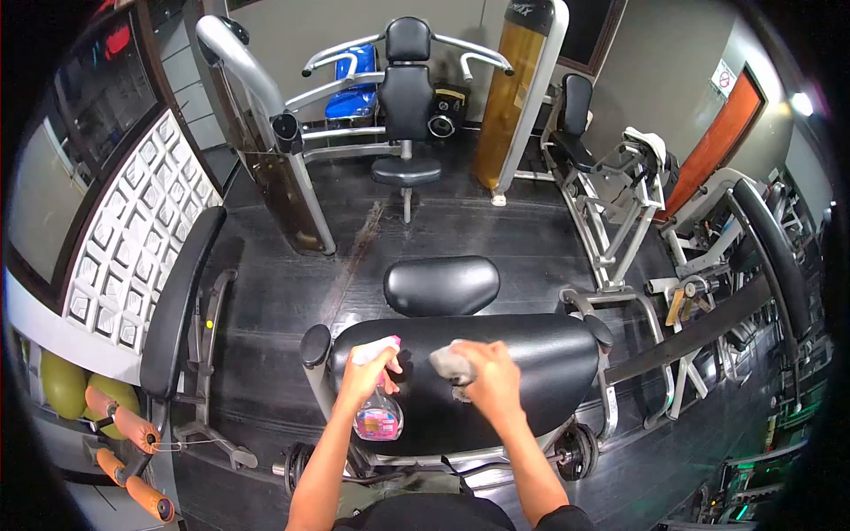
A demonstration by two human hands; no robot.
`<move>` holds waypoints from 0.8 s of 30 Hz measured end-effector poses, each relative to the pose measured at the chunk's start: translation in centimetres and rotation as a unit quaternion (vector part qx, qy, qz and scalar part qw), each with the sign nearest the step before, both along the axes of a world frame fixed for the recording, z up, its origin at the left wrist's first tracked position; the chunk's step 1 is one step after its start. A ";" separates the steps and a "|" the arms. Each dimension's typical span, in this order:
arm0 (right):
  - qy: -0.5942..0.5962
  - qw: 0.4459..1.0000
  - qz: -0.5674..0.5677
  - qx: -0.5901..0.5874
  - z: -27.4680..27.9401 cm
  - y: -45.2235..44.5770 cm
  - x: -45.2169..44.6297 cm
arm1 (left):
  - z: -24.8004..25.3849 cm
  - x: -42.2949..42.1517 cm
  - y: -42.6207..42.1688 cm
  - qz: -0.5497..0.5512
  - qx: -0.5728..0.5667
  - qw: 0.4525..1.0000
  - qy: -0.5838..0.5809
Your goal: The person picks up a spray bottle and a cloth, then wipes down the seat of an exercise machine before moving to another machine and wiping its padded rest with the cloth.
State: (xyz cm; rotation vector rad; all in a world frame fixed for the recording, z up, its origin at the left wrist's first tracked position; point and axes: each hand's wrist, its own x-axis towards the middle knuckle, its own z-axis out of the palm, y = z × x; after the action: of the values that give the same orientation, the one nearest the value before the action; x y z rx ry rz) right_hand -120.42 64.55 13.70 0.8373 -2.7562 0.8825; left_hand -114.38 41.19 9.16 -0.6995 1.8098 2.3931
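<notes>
My left hand (365, 376) is wrapped round the neck of a spray bottle (380, 419), which has a pink and white trigger head and clear liquid behind a pink label. In my right hand (496, 376) is a bunched grey cloth (452, 364), gripped between thumb and fingers. Both hands are over the wide black padded bench (549, 354) in front of me. Whether the cloth touches the padding I cannot tell. Beyond the bench's far edge sits a smaller black pad (443, 285).
A shoulder machine with a black seat (405, 171) stands ahead. To the left is a long black bench (181, 301), with orange foam rollers (135, 427) nearer me. Weight plates (577, 451) flank the padded bench low down. More machines (611, 203) line the right side.
</notes>
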 end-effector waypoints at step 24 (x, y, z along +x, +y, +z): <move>-0.120 0.991 0.044 0.033 1.4 3.5 -7.6 | -0.5 -2.5 3.6 -0.122 0.039 0.991 0.036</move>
State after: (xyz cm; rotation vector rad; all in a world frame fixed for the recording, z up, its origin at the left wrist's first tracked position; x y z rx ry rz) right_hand -128.00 68.10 15.13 0.9271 -2.9899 0.9725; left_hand -116.86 44.76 8.61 -0.3655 1.7026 2.3386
